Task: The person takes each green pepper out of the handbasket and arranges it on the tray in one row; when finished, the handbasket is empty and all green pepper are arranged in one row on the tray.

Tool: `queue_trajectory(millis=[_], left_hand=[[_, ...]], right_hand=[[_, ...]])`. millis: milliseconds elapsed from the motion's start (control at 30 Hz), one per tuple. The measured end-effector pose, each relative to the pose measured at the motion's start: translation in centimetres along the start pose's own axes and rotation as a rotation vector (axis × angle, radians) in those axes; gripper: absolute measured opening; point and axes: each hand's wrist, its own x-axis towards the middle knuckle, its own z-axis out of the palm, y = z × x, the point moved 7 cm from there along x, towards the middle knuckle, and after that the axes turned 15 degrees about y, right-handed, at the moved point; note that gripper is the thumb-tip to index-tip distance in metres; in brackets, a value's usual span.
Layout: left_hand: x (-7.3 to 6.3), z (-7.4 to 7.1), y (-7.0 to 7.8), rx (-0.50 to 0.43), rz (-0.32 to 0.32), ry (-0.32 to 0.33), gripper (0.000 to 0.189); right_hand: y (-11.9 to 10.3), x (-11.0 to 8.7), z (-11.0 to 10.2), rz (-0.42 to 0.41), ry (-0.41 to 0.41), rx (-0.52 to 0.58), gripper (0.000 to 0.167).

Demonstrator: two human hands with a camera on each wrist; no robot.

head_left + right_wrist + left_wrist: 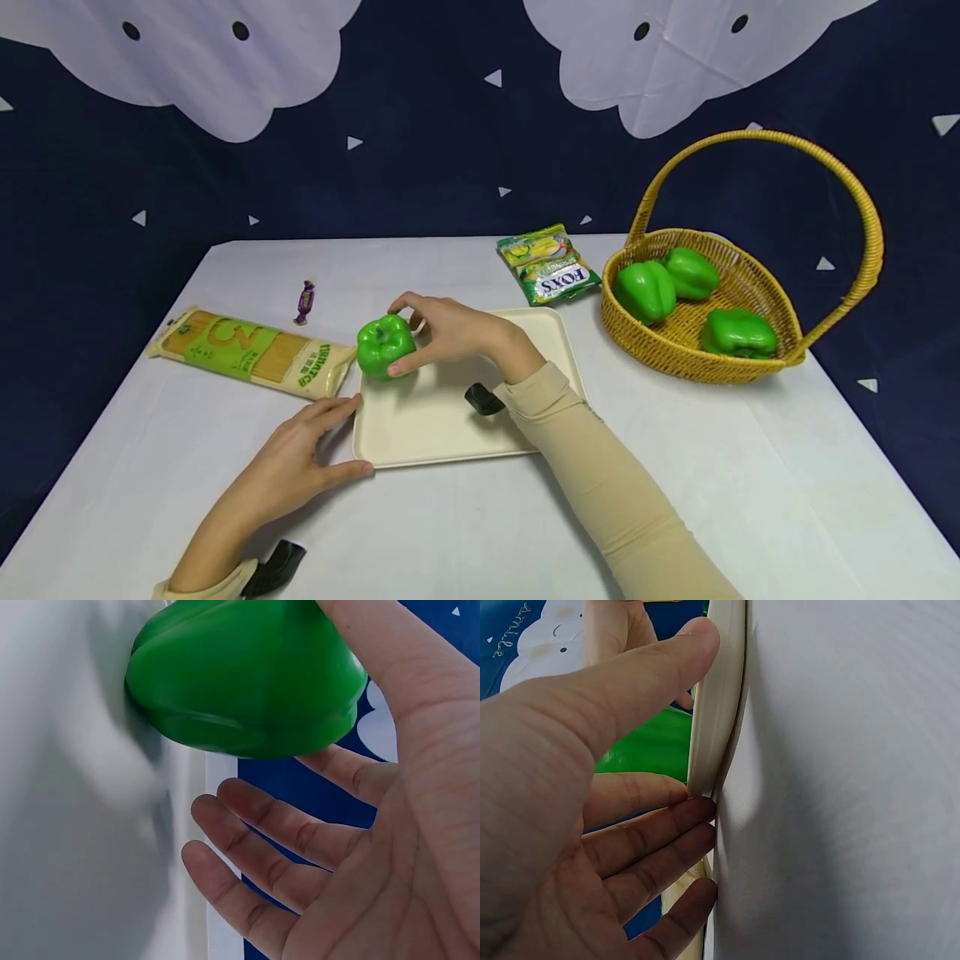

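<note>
A green bell pepper [384, 346] is pinched between the thumb and index finger of my right hand [467, 332], over the left back part of a cream tray [450, 421]. In the right wrist view, the pepper [240, 682] is close over the tray surface, and the other fingers [259, 862] spread below it without holding anything. My left hand [288, 467] steadies the tray at its front left corner. The left wrist view shows its thumb [652, 667] along the tray rim [724, 682] and the fairly straight fingers [660, 840] touching the edge.
A wicker basket [667, 367] with a tall handle holds three green bell peppers [645, 292] on the right. Behind the tray lies a green candy bag [549, 263]. A noodle pack [251, 350] and a small purple-wrapped candy [304, 302] lie on the left of the white table [765, 492].
</note>
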Motion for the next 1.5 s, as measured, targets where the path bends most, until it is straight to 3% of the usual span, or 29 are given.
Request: queue_trajectory(millis=[167,400,567,867,1300,1500], left_hand=[[0.1,0.0,0.1,0.006,-0.002,-0.002,0.094],[0.1,0.1,0.1,0.015,-0.017,-0.01,0.095],[0.0,0.1,0.0,0.016,-0.025,-0.008,0.095],[0.0,0.1,-0.1,0.012,-0.023,-0.007,0.095],[0.0,0.1,-0.1,-0.001,-0.028,-0.016,0.095],[0.0,0.1,0.0,0.0,-0.026,-0.015,0.095]], right_hand=[[0.3,-0.2,-0.5,0.008,-0.008,-0.013,0.095],[0.4,-1.2,-2.9,0.004,-0.006,-0.033,0.091],[0.8,-2.6,-5.8,-0.026,0.013,-0.047,0.085],[2.2,-6.0,-12.5,0.012,0.112,-0.115,0.078],[6.0,-10.2,-19.7,0.151,0.212,-0.248,0.071],[8.2,-12.3,-22.4,0.245,0.225,-0.298,0.077]])
